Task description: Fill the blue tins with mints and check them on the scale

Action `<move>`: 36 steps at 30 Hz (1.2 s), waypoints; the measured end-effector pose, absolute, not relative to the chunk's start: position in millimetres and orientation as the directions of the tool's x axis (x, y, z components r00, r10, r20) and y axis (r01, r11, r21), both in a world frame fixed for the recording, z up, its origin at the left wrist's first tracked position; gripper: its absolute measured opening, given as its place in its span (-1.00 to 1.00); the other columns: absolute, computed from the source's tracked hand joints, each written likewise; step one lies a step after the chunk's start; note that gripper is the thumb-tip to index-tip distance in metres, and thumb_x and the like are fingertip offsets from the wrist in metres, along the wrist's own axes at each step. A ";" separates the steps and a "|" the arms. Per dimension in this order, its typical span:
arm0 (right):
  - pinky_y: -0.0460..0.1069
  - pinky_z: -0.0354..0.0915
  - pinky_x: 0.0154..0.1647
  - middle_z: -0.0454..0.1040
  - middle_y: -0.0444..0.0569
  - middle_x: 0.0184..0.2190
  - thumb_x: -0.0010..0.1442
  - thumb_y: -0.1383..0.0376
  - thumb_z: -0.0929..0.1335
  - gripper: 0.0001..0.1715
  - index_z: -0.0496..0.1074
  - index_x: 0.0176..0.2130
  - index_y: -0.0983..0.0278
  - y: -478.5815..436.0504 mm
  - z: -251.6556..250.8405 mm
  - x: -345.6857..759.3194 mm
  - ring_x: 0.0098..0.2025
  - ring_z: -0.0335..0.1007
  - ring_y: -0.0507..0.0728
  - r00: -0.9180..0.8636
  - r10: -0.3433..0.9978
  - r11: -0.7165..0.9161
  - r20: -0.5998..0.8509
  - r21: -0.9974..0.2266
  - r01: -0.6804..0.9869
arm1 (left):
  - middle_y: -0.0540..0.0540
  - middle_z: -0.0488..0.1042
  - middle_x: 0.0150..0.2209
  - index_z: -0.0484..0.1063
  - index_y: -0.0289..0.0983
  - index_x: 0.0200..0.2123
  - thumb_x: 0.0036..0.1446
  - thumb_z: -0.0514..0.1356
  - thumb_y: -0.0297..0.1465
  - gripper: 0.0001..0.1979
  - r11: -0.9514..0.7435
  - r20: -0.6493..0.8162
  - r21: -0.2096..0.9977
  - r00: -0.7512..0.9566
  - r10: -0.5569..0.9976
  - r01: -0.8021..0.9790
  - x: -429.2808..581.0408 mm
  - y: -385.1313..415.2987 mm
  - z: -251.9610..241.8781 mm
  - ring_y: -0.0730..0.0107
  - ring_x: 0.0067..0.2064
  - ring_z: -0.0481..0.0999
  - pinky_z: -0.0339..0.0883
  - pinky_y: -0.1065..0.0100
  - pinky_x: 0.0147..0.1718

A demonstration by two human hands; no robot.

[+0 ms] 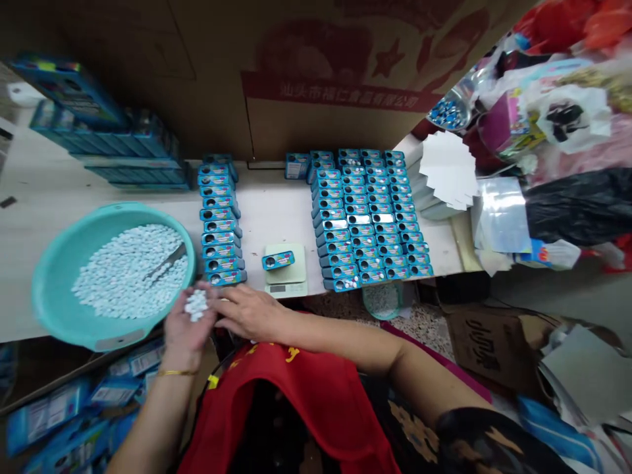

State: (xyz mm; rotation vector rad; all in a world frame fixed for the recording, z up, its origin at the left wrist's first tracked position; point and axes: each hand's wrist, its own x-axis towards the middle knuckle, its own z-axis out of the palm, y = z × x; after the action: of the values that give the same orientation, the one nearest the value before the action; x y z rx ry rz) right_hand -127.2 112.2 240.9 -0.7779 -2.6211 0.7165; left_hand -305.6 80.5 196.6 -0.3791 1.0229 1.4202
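My left hand (190, 326), palm up at the near edge of the turquoise basin (52, 263), cups a small heap of white tablets (196, 304). Against that heap rest the fingertips of my right hand (254, 313); whether they pinch a tablet is too small to tell. White tablets (123, 276) fill much of the basin, and a metal scoop (168, 263) lies on them. One blue tin (278, 260) sits on the small scale (286, 282). A column of blue tins (220, 226) stands between basin and scale.
Several columns of blue tins (360, 230), some with tablets on top, stand right of the scale. Stacked blue boxes (108, 145) are at the back left. A large carton (316, 79) walls the back. White card sheets (449, 171) and bags lie at the right.
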 end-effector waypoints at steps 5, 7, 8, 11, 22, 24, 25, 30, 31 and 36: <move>0.03 0.33 -0.20 0.30 0.19 -0.08 0.21 0.40 0.14 -0.59 0.13 0.06 0.46 97.7 217.1 -132.0 -0.08 0.22 0.15 -0.790 0.611 0.756 0.049 -0.333 0.564 | -0.12 0.54 -0.39 0.42 -0.35 -0.25 0.20 -0.10 -0.43 -0.70 0.302 -0.848 0.124 0.057 0.528 -0.945 -250.7 64.3 180.3 0.40 -0.30 0.53 0.39 0.37 -0.23; 0.03 0.31 -0.17 0.27 0.24 -0.03 0.21 0.42 0.14 -0.62 0.18 0.02 0.49 90.7 206.7 -128.5 -0.02 0.19 0.18 -0.821 0.568 0.801 0.064 -0.270 0.534 | -0.14 0.55 -0.33 0.40 -0.36 -0.13 0.20 -0.09 -0.42 -0.68 0.331 -0.846 0.077 0.114 0.521 -0.941 -245.6 55.9 175.8 0.38 -0.23 0.53 0.34 0.33 -0.14; 0.03 0.31 -0.17 0.26 0.24 -0.01 0.21 0.42 0.13 -0.64 0.21 -0.01 0.50 87.6 202.9 -127.0 0.00 0.19 0.20 -0.838 0.540 0.826 0.079 -0.242 0.510 | -0.16 0.54 -0.29 0.37 -0.36 -0.07 0.19 -0.08 -0.42 -0.66 0.344 -0.838 0.063 0.137 0.528 -0.937 -244.4 52.2 174.4 0.36 -0.19 0.52 0.31 0.30 -0.09; 0.02 0.30 -0.22 0.33 0.21 -0.10 0.21 0.45 0.11 -0.69 0.31 -0.13 0.48 81.5 197.7 -126.5 -0.05 0.23 0.21 -0.880 0.465 0.875 0.098 -0.202 0.440 | -0.19 0.52 -0.20 0.30 -0.34 0.03 0.19 -0.10 -0.41 -0.62 0.357 -0.816 0.056 0.163 0.555 -0.932 -240.9 44.3 173.2 0.30 -0.10 0.47 0.21 0.20 0.02; -0.09 0.23 -0.28 0.44 0.00 -0.29 0.12 0.43 0.27 -0.84 0.44 -0.30 0.34 105.3 198.8 -117.5 -0.27 0.30 0.07 -0.903 0.427 0.732 -0.035 -0.574 0.368 | -0.08 0.44 -0.57 0.38 -0.40 -0.43 0.13 -0.04 -0.51 -0.77 0.345 -0.854 0.060 0.131 0.503 -0.937 -234.4 53.8 180.9 0.48 -0.53 0.46 0.40 0.45 -0.49; -0.11 0.23 -0.22 0.45 0.00 -0.27 0.11 0.45 0.27 -0.81 0.44 -0.26 0.35 114.8 201.3 -108.8 -0.25 0.31 0.05 -0.860 0.509 0.634 -0.025 -0.665 0.394 | -0.06 0.42 -0.60 0.35 -0.39 -0.49 0.14 -0.05 -0.53 -0.76 0.332 -0.832 0.059 0.138 0.537 -0.941 -227.2 65.5 185.4 0.50 -0.56 0.44 0.37 0.48 -0.54; -0.12 0.22 -0.19 0.45 0.00 -0.27 0.10 0.46 0.27 -0.79 0.44 -0.24 0.35 120.3 203.3 -104.4 -0.23 0.31 0.03 -0.830 0.558 0.580 -0.021 -0.706 0.407 | -0.07 0.42 -0.60 0.34 -0.39 -0.49 0.14 -0.05 -0.53 -0.76 0.329 -0.814 0.056 0.148 0.562 -0.943 -223.5 71.7 187.7 0.50 -0.56 0.44 0.38 0.47 -0.54; -0.11 0.22 -0.17 0.44 -0.02 -0.30 0.10 0.48 0.25 -0.73 0.45 -0.21 0.31 153.1 214.3 -85.1 -0.22 0.33 0.03 -0.678 0.732 0.444 -0.065 -0.710 0.547 | -0.21 0.49 -0.43 0.38 -0.41 -0.43 0.12 -0.03 -0.52 -0.80 0.310 -0.763 0.100 0.127 0.634 -0.945 -218.1 89.4 193.5 0.29 -0.32 0.53 0.45 0.26 -0.31; -0.10 0.21 -0.16 0.44 -0.02 -0.29 0.10 0.47 0.24 -0.73 0.45 -0.21 0.31 159.3 215.1 -82.6 -0.22 0.33 0.04 -0.652 0.753 0.437 -0.086 -0.675 0.594 | -0.26 0.50 -0.36 0.38 -0.41 -0.42 0.11 -0.01 -0.52 -0.81 0.314 -0.762 0.108 0.124 0.635 -0.943 -219.8 88.8 193.0 0.22 -0.24 0.52 0.44 0.20 -0.25; -0.09 0.21 -0.16 0.42 0.01 -0.24 0.13 0.43 0.22 -0.68 0.43 -0.13 0.28 176.0 212.4 -77.5 -0.19 0.34 0.07 -0.573 0.803 0.420 -0.165 -0.524 0.741 | -0.30 0.49 -0.24 0.39 -0.40 -0.38 0.07 0.03 -0.52 -0.86 0.299 -0.780 0.106 0.108 0.617 -0.948 -227.5 75.0 188.8 0.11 -0.07 0.45 0.40 0.14 -0.15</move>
State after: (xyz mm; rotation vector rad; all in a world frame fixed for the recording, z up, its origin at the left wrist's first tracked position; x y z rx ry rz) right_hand -77.5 176.0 212.4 -1.3930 -2.5526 0.8547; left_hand -227.5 75.0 188.8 -0.4852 0.8405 1.2196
